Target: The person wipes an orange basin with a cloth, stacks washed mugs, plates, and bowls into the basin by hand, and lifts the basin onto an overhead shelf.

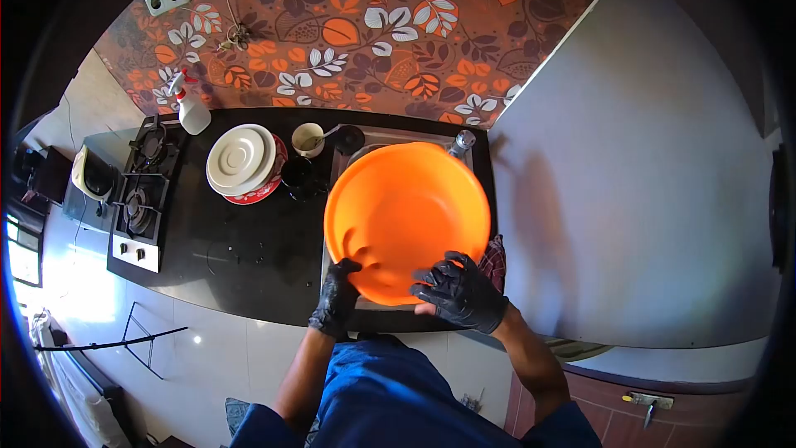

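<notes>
A large orange basin (406, 216) lies over the sink (332, 174), its inside facing me. Black gloves cover both hands. My left hand (336, 294) grips the basin's lower left rim, the thumb lying inside it. At the lower right rim is my right hand (456, 290), fingers curled over the inside of the basin; a bare fingertip shows at the glove. Whether these fingers press on the basin or hold something small cannot be made out. The basin hides most of the sink.
Stacked plates (236, 159), a cup (308, 140) and a dark mug (300, 176) stand left of the basin. Farther left are a spray bottle (194, 113) and a gas stove (141, 199). A faucet (463, 143) rises behind the basin; a checkered cloth (495, 261) lies right.
</notes>
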{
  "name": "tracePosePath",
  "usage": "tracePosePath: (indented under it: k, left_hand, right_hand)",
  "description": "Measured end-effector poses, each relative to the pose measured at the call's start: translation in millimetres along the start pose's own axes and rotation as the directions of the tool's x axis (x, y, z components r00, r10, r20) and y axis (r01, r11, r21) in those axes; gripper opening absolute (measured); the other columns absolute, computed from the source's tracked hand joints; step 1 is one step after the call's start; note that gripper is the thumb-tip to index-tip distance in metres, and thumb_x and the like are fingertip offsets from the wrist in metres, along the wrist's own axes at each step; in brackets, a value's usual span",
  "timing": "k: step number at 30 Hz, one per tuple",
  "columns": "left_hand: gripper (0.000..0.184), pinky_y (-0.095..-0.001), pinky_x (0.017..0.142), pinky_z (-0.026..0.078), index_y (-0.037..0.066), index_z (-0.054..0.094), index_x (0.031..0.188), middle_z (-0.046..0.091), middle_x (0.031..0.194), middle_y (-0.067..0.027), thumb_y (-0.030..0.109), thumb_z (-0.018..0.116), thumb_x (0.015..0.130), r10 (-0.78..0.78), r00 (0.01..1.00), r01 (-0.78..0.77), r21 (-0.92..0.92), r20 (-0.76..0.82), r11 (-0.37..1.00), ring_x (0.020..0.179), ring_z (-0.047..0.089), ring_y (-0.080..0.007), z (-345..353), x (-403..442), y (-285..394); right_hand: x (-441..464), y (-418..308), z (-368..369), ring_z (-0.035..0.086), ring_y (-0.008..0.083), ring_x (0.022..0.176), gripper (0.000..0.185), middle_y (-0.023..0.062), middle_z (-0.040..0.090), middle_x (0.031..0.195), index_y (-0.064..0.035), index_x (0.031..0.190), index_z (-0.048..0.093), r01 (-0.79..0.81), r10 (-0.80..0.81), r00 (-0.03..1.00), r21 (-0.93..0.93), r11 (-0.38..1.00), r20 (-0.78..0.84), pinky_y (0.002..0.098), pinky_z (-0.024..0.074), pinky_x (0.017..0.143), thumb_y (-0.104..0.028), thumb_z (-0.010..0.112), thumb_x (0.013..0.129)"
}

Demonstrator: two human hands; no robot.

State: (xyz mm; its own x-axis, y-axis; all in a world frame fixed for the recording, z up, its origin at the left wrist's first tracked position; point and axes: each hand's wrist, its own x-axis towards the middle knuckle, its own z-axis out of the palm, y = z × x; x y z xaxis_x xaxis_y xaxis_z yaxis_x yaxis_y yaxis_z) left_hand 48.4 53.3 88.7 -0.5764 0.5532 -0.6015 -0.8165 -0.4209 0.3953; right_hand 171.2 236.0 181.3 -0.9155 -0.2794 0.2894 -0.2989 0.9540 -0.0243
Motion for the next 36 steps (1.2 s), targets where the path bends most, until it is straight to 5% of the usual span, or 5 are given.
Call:
tracePosePath:
  k: [5, 9, 13, 17, 36]
  left_hand:
    - [0.028, -0.0298, 0.080, 0.047, 0.000, 0.058, 0.100, 0.058, 0.100, -0.0125, 0.003, 0.053, 0.073, 0.167, 0.978, -0.172, -0.029, -0.124, 0.985, 0.088, 0.054, -0.0248, -54.0, -5.9, 12.8]
    - [0.018, -0.0293, 0.082, 0.045, -0.001, 0.058, 0.091, 0.057, 0.100, -0.0114, 0.006, 0.052, 0.075, 0.351, 0.930, -0.359, -0.062, -0.109, 0.931, 0.091, 0.052, -0.0233, -81.3, -30.6, 33.5]
    - [0.011, -0.0286, 0.080, 0.044, 0.002, 0.058, 0.079, 0.059, 0.092, -0.0090, 0.007, 0.049, 0.077, 0.521, 0.841, -0.522, 0.036, -0.146, 0.852, 0.086, 0.051, -0.0201, -126.5, -49.1, 35.3]
    - [0.012, -0.0283, 0.077, 0.044, 0.004, 0.058, 0.074, 0.059, 0.088, -0.0094, 0.012, 0.050, 0.078, 0.640, 0.733, -0.619, 0.163, -0.231, 0.768, 0.082, 0.051, -0.0202, -170.1, -69.3, 24.9]
    - [0.009, -0.0293, 0.078, 0.044, 0.005, 0.057, 0.074, 0.059, 0.088, -0.0089, 0.008, 0.049, 0.076, 0.618, 0.648, -0.578, 0.240, -0.445, 0.780, 0.083, 0.051, -0.0216, -213.6, -123.2, -22.8]
  right_hand:
    - [1.8, 53.0, -4.1, 0.057, 0.0201, 0.075, 0.022, 0.0050, 0.063, 0.089, -0.0052, 0.089, 0.060, -0.153, 0.359, 0.840, 0.459, 0.875, -0.406, 0.0328, 0.0448, 0.075, -0.024, 0.067, 0.079]
    - [-43.5, 125.7, 109.8, 0.057, 0.0159, 0.067, 0.012, 0.0053, 0.064, 0.080, -0.0065, 0.086, 0.061, -0.548, 0.880, 0.464, 0.748, 0.373, -0.099, 0.0287, 0.0456, 0.063, -0.010, 0.056, 0.076]
    - [-93.9, 120.8, 271.6, 0.059, 0.0363, 0.072, 0.023, 0.0156, 0.063, 0.079, -0.0016, 0.089, 0.059, -0.803, 0.750, 0.580, 0.376, 0.463, 0.316, 0.0402, 0.0464, 0.063, -0.019, 0.056, 0.074]
    - [-85.3, 89.9, 356.8, 0.060, 0.0424, 0.078, 0.019, 0.0207, 0.064, 0.085, -0.0043, 0.088, 0.060, -0.928, 0.768, 0.327, 0.036, 0.370, 0.550, 0.0447, 0.0491, 0.067, -0.019, 0.056, 0.075]
    - [-83.4, 152.8, 376.6, 0.062, 0.0364, 0.085, 0.034, 0.0158, 0.065, 0.097, -0.0061, 0.101, 0.061, -0.953, 0.881, 0.299, 0.059, 0.298, 0.368, 0.0419, 0.0506, 0.071, -0.021, 0.059, 0.071]
